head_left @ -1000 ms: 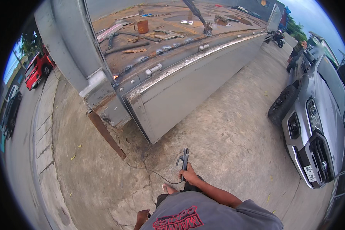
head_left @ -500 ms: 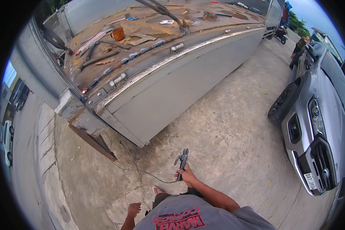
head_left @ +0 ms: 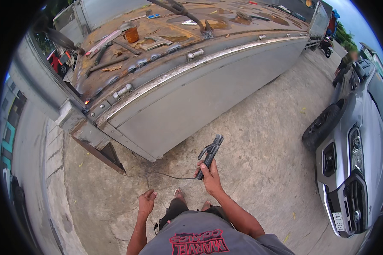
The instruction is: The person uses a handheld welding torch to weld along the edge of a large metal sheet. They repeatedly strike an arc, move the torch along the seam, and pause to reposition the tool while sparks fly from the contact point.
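Note:
My right hand (head_left: 210, 176) is wrapped round the handle of a black welding electrode holder (head_left: 210, 155), held up in front of my body with its jaws pointing away from me. The jaws show no rod that I can make out. From the handle's lower end a thin dark cable (head_left: 174, 176) runs left toward the foot of the truck bed's corner. My left hand (head_left: 147, 201) hangs in the air to the left, apart from the holder, its fingers curled together. Whether anything thin is in those fingers is too small to tell.
A rusty flatbed (head_left: 170, 25) with a grey side panel (head_left: 200, 93) stands ahead. On it lie an orange-brown mug (head_left: 131, 35), rods and metal scraps. A small glow (head_left: 87, 102) shows at its near-left corner. A silver pickup (head_left: 349, 140) is parked at right on the concrete (head_left: 259, 170).
My right hand has lifted the electrode holder up and forward, away from my body. My left hand has risen and moved forward too. The view has shifted slightly.

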`<state>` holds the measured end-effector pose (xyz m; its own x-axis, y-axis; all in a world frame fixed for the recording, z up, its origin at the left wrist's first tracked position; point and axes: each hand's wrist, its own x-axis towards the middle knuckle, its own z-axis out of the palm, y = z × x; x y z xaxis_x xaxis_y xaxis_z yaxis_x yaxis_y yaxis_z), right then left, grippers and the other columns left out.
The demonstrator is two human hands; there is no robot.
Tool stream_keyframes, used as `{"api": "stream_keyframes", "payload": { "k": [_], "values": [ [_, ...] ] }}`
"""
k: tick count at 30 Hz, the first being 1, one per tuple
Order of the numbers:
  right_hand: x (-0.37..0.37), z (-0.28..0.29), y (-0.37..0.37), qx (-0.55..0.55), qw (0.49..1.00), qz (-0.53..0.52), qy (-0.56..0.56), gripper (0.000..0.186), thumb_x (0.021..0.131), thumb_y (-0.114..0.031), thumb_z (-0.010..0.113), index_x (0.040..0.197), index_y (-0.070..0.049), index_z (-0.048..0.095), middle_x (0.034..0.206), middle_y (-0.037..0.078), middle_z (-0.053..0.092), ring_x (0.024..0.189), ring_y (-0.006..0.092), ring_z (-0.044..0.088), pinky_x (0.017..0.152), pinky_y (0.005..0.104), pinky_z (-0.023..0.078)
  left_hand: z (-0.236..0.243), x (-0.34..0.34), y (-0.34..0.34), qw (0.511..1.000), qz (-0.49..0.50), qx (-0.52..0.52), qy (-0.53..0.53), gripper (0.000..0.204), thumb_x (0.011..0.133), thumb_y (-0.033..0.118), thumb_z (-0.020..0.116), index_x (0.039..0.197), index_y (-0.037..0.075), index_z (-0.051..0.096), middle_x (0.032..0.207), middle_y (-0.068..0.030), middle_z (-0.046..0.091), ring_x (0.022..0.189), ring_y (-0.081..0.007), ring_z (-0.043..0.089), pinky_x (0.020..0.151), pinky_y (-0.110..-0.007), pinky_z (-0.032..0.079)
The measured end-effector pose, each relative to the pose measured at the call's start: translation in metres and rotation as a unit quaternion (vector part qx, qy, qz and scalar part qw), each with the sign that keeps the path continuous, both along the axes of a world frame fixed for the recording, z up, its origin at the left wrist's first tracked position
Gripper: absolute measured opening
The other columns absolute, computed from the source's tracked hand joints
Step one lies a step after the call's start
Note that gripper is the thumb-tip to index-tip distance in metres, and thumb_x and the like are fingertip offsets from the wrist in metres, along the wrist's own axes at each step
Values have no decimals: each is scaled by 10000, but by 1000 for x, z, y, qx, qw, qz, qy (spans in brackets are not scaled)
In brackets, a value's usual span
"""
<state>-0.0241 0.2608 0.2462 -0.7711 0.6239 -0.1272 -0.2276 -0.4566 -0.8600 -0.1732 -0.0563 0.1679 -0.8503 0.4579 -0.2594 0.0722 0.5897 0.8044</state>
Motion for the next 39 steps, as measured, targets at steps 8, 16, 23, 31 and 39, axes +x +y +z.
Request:
{"api": "stream_keyframes", "payload": {
  "k": [8, 16, 23, 31, 39],
  "values": [
    [-103, 119, 77, 110, 972, -131, 160, 331, 1141, -293, 532, 1383, -87, 438, 1168, 68, 552, 931, 158, 613, 830, 392, 557, 200, -94, 164, 973, -96, 173, 114, 359, 1017, 245, 745, 1261, -18, 751, 1188, -180, 784, 1117, -245, 739, 981, -369, 558],
    [-221, 175, 159, 222, 926, -251, 174, 459, 1152, -314, 494, 1505, -42, 387, 1058, 49, 546, 812, 135, 590, 711, 342, 559, 289, -196, 310, 911, -260, 266, 179, 340, 1027, 268, 734, 1244, 7, 765, 1208, -192, 777, 1123, -302, 747, 989, -390, 559],
    [-274, 159, 179, 235, 939, -242, 68, 469, 1145, -352, 503, 1459, -8, 441, 953, 31, 530, 729, 96, 560, 614, 275, 518, 295, -229, 387, 924, -243, 289, 63, 477, 1051, 383, 705, 1315, -13, 732, 1118, -161, 798, 1004, -202, 742, 905, -344, 569],
    [-284, 148, 200, 257, 939, -225, 25, 448, 1147, -391, 488, 1386, -12, 498, 871, 14, 549, 683, 87, 539, 579, 263, 479, 309, -229, 423, 930, -255, 256, 70, 421, 1066, 343, 694, 1260, -26, 747, 952, -123, 790, 896, -111, 667, 818, -320, 556],
    [-295, 152, 214, 223, 958, -177, -30, 489, 1135, -318, 472, 1492, 15, 451, 824, 31, 599, 653, 106, 559, 578, 298, 478, 301, -234, 448, 934, -216, 253, 132, 297, 1100, 243, 611, 990, -14, 712, 723, -102, 667, 639, -152, 600, 640, -350, 500]
  ]
}}
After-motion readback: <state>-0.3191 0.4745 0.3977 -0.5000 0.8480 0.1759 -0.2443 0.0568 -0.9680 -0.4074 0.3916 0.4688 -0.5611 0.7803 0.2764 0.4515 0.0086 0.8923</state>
